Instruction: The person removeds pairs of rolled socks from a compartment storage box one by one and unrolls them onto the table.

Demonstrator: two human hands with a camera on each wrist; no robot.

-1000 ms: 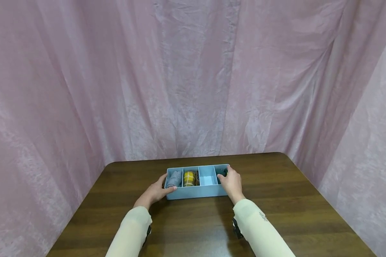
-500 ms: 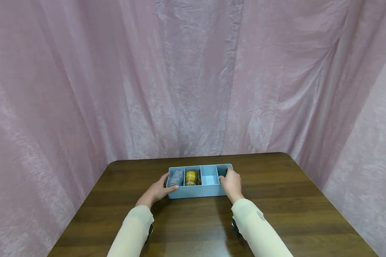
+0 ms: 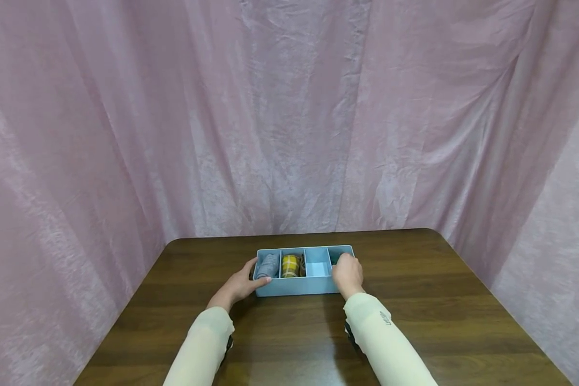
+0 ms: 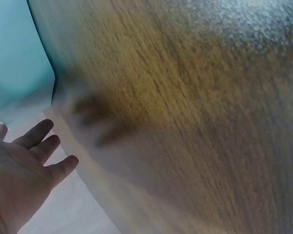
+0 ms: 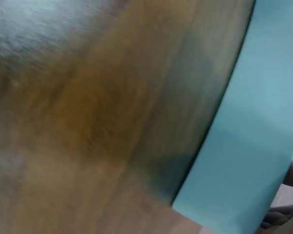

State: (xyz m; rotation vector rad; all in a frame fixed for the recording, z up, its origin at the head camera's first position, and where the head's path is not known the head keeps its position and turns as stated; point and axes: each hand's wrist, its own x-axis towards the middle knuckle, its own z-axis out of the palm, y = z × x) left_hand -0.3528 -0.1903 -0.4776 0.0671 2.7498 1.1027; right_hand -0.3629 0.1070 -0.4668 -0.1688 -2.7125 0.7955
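A light blue divided box sits on the wooden table. Its leftmost compartment holds a grey rolled cloth; a yellow plaid rolled cloth and a brown item share the one beside it. The third compartment shows its pale floor. At the left end, my left hand rests against the box, thumb along the front rim. The left wrist view shows its fingers extended. My right hand reaches into the rightmost compartment, over a dark green item. Its fingertips and whatever they touch are hidden.
The brown wooden table extends around the box on all sides. Behind it and at both sides hang pink velvet curtains. Pale sleeves cover both forearms.
The right hand's thumb and fingers, spread apart before, have drawn together deeper in the rightmost compartment. The left hand keeps its place at the box; the head view has shifted slightly.
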